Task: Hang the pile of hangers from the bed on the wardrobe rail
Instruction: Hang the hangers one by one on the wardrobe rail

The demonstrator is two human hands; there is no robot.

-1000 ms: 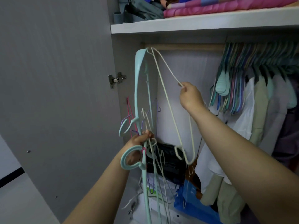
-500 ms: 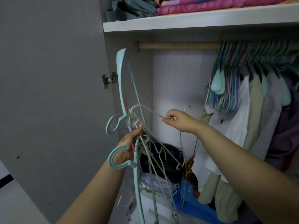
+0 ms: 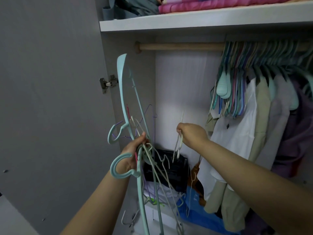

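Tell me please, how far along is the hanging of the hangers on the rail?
Done: many empty hangers already hang on the rail, next to the clothes. In hand: the right hand pinches one thin pale hanger, below the rail and not yet hooked on. Left: the left hand grips a tangled bundle of hangers, so much remains. The bed is not in view.

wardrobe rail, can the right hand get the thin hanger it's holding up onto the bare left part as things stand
Probably yes. The right hand pinches one thin white hanger apart from the bundle of hangers in the left hand. The wardrobe rail is bare directly above it, with open space between.
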